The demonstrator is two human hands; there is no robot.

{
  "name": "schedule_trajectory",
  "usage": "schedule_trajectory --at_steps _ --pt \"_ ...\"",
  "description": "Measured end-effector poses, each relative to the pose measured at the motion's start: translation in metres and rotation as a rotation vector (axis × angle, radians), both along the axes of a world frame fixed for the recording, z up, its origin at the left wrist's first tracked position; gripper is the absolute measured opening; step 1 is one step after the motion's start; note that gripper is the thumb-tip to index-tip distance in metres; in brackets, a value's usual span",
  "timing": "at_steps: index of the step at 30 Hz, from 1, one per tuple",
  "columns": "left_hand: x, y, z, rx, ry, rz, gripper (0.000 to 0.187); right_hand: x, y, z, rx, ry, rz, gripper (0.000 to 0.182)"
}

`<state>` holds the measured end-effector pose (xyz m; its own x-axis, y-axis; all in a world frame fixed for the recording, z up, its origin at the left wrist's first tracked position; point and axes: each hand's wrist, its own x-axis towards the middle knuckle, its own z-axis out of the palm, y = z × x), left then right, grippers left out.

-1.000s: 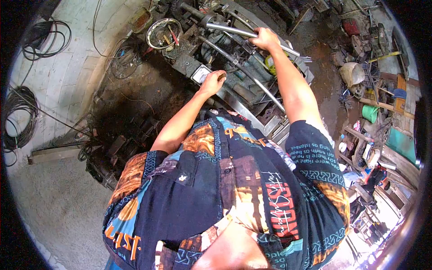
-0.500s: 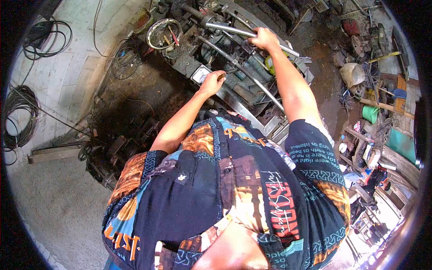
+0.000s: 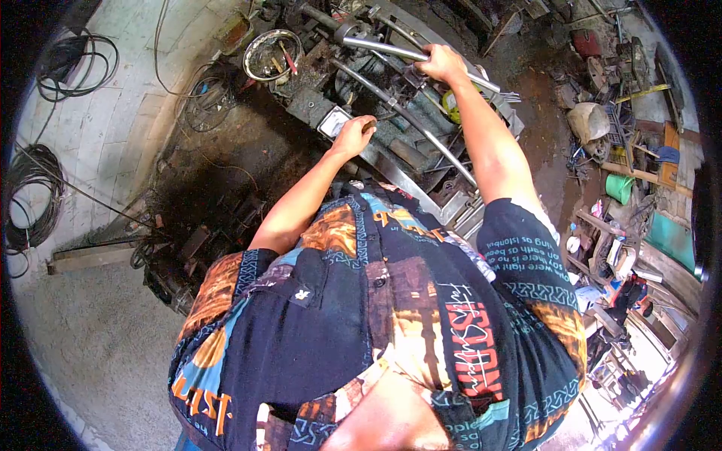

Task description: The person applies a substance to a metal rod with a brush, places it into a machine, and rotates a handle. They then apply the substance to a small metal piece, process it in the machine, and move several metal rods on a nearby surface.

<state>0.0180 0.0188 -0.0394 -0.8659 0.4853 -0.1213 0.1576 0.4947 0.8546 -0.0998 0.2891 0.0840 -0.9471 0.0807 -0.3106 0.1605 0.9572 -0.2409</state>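
Observation:
A greasy metal machine point(image 3: 410, 154), perhaps a lathe, stands in front of me. Across its far side runs a long shiny steel rod point(image 3: 383, 49), and my right hand point(image 3: 444, 64) is closed over it, fingers wrapped round the top. My left hand point(image 3: 353, 136) is curled at the machine's near side, beside a pale rectangular plate point(image 3: 333, 121). Something dark shows inside its curled fingers, too small to name. Between the hands a second, thinner rod point(image 3: 417, 122) slants down toward my body.
A round pan point(image 3: 256, 66) holding a red-handled tool sits at the machine's left end. Coiled cables point(image 3: 34, 192) hang on the left wall. Along the right are scrap parts, a green bucket point(image 3: 619, 189) and a pale sack-like object point(image 3: 588, 122).

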Motion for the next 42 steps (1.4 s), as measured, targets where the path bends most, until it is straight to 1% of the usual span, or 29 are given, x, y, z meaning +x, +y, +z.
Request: schedule_trajectory --at_steps 5,7,17,19,25,31,34,37,42 --pt "0.0 0.0 0.0 -0.015 0.007 -0.015 0.027 0.0 -0.001 -0.005 0.014 0.009 -0.037 0.063" --pt "0.001 0.0 0.0 0.0 -0.008 -0.003 0.027 -0.001 -0.001 -0.004 0.006 -0.031 -0.034 0.066" --pt "0.0 -0.001 -0.009 0.013 0.033 0.007 0.025 -0.003 -0.003 0.0 -0.007 -0.026 -0.01 0.062" --pt "0.0 -0.001 -0.008 0.006 0.045 0.009 0.025 -0.004 -0.003 -0.001 0.013 -0.038 -0.008 0.057" --pt "-0.004 -0.004 -0.008 -0.005 0.035 0.003 0.026 -0.007 -0.003 -0.007 0.016 0.013 0.004 0.06" --pt "-0.004 -0.005 -0.008 -0.007 0.027 0.01 0.027 -0.006 -0.002 -0.004 0.002 -0.043 0.0 0.062" --pt "-0.004 -0.005 -0.006 0.03 0.018 0.019 0.027 -0.006 -0.001 -0.008 0.005 -0.006 0.001 0.063" --pt "-0.004 -0.005 -0.006 0.001 0.018 0.016 0.027 -0.006 -0.001 -0.011 -0.005 0.024 -0.011 0.063" --pt "-0.006 -0.005 -0.009 0.008 0.029 0.017 0.026 -0.009 -0.003 -0.008 -0.005 0.004 -0.001 0.062"
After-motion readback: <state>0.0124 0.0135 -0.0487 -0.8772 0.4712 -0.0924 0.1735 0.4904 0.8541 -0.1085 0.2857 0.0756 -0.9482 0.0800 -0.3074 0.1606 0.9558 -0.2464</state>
